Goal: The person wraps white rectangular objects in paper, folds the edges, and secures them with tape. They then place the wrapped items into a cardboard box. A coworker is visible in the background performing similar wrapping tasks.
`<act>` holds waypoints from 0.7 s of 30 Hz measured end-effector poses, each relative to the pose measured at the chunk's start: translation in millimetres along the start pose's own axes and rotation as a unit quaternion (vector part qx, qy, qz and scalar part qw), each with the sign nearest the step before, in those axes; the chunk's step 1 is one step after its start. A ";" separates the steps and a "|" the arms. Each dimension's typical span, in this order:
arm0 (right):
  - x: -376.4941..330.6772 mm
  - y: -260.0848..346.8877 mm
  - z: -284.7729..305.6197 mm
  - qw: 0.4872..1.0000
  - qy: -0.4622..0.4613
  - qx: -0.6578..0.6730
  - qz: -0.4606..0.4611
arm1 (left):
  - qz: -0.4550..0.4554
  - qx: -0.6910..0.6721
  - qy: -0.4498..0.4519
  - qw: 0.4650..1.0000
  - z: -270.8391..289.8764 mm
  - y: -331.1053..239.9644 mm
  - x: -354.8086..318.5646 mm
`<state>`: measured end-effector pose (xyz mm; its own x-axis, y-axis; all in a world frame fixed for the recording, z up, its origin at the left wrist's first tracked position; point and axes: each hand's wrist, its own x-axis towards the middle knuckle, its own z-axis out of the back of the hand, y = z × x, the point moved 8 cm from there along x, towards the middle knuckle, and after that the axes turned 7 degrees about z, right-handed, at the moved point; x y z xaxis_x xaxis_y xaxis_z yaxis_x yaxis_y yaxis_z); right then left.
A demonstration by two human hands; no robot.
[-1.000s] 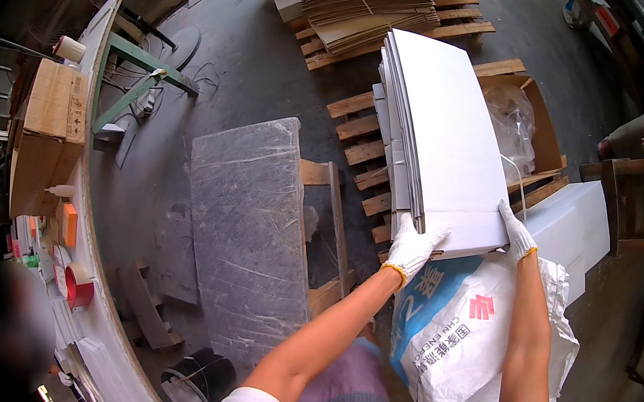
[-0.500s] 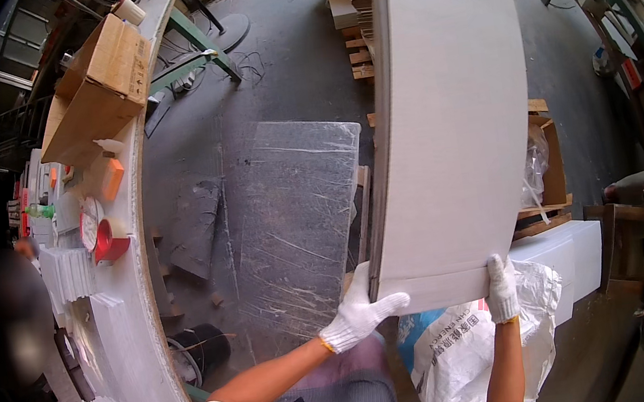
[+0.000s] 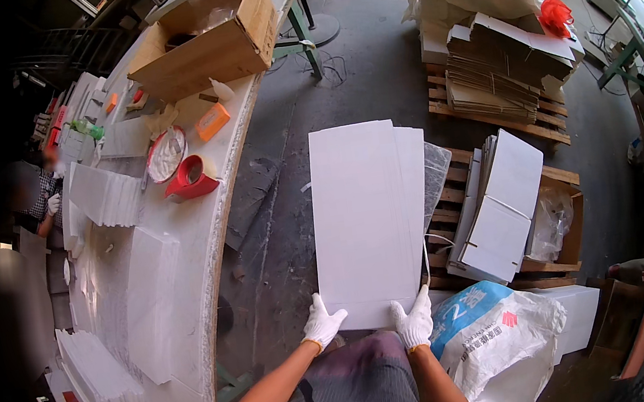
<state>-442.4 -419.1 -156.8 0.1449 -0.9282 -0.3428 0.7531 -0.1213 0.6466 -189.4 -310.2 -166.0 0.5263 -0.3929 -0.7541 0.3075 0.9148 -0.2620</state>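
Note:
Two tall, flat white cardboard sheets (image 3: 361,220), slightly fanned out, extend away from me in the middle. Their near edge lies just in front of my lap. My left hand (image 3: 324,324), in a white knit glove, grips the near left corner with the thumb on top. At the near right corner, my right hand (image 3: 414,320), gloved the same way, has its thumb over the face of the sheets. The fingers underneath are hidden on both sides. Below the sheets, a dark grey plastic-wrapped surface (image 3: 436,178) shows at the right.
A long worktable (image 3: 214,244) on the left carries white stacks, red tape dispenser (image 3: 191,177) and an open carton (image 3: 207,41). To the right are strapped white cardboard (image 3: 502,206), a white-blue sack (image 3: 495,341) and palletised brown cardboard (image 3: 496,72). Another person (image 3: 45,197) is far left.
The sheets have moved left and come down from a raised position, now lying lower before me. Both hands moved with them. My view has turned, showing more of the strapped cardboard.

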 end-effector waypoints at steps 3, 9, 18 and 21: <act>-0.9 -7.5 8.0 0.999 0.006 -0.044 0.018 | -0.007 0.036 0.007 0.999 -1.8 -22.9 -16.1; -2.6 4.3 28.6 1.000 0.012 0.022 0.009 | -0.064 -0.050 -0.035 0.996 49.7 -44.4 -49.6; -9.4 -0.2 37.0 0.989 -0.060 0.130 -0.042 | -0.053 -0.166 0.023 0.984 56.2 -38.4 -38.3; -23.6 8.9 49.1 0.991 -0.065 0.103 -0.055 | -0.123 -0.379 0.150 0.905 48.2 -55.5 -56.8</act>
<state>-470.6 -415.6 -109.5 -0.0251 -0.9412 -0.3370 0.6109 -0.2813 0.7400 -198.1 -343.2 -79.6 0.2428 -0.6544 -0.7161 -0.3045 0.6494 -0.6968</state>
